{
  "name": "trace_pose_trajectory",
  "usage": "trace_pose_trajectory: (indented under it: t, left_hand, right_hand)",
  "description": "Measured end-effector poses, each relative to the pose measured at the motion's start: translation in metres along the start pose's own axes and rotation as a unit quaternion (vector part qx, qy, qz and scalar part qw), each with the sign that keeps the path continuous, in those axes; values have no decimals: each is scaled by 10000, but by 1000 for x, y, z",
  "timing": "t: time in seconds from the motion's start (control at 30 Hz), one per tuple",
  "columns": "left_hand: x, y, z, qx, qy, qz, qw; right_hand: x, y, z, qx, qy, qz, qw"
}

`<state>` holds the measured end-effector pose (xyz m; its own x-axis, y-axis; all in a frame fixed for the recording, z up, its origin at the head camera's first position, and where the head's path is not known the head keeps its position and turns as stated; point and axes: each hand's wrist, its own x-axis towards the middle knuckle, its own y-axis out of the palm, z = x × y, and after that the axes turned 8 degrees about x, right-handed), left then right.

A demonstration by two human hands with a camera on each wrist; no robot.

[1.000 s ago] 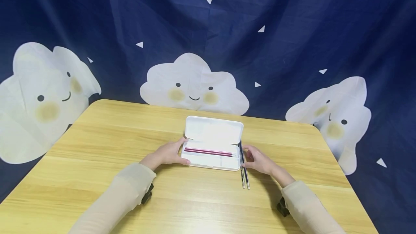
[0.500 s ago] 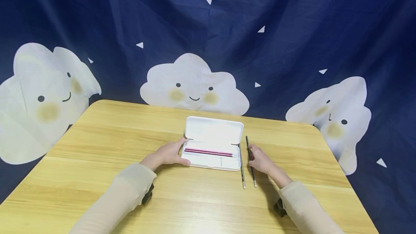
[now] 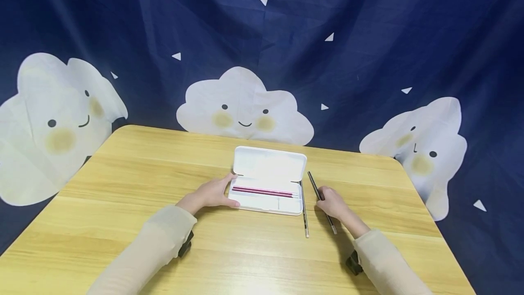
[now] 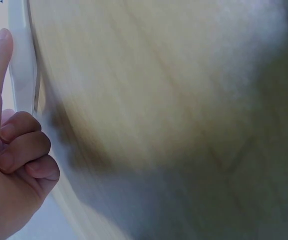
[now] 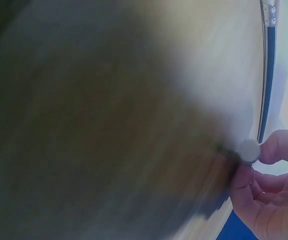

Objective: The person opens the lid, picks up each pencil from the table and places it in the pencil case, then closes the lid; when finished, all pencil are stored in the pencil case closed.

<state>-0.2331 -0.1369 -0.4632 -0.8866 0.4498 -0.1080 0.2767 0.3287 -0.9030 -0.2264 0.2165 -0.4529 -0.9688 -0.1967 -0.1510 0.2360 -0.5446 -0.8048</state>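
A white pencil case [image 3: 250,202] lies with its lid raised in the head view, two dark red pencils [image 3: 262,191] inside it. My left hand [image 3: 210,192] grips the case's left end, thumb at the front corner and a finger near the hinge. To the right of the case, my right hand [image 3: 332,202] pinches a dark pencil [image 3: 313,185] around its middle, the pencil slanting away from the case. A second dark pencil [image 3: 304,215] lies along the case's right edge. The right wrist view shows the held pencil's pale end [image 5: 249,151] between thumb and finger.
The wooden table [image 3: 254,258] extends to both sides and in front of the case. Behind it hangs a dark blue curtain [image 3: 262,35] with smiling clouds and small white triangles.
My right hand has moved right, taking one dark pencil away from its neighbour and turning its near end rightward. The left hand and the case have not moved.
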Motion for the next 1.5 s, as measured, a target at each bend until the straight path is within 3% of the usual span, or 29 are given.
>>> trace_pose_trajectory:
  t: [0.2,0.4,0.57,0.8,1.03,1.23,1.5]
  left_hand:
    - [0,2,1,-45,-7,-4,10000]
    - [1,2,1,-56,-40,17,10000]
    - [1,2,1,-35,-87,37,9999]
    - [1,2,1,-19,-76,27,10000]
    - [1,2,0,5,-64,5,10000]
    - [0,1,0,23,-93,37,9999]
    - [1,1,0,47,-77,14,10000]
  right_hand:
    - [1,-3,-7,475,62,-29,9988]
    - [1,-7,-8,1553,164,-103,9877]
    - [2,-10,-7,1859,62,-405,9817]
    - [5,-12,-5,1812,-161,-1160,9764]
    - [5,-14,-2,1979,-305,-1650,9658]
    - [4,-13,4,1632,-698,-2189,9595]
    - [2,-9,15,1730,-981,-2315,9523]
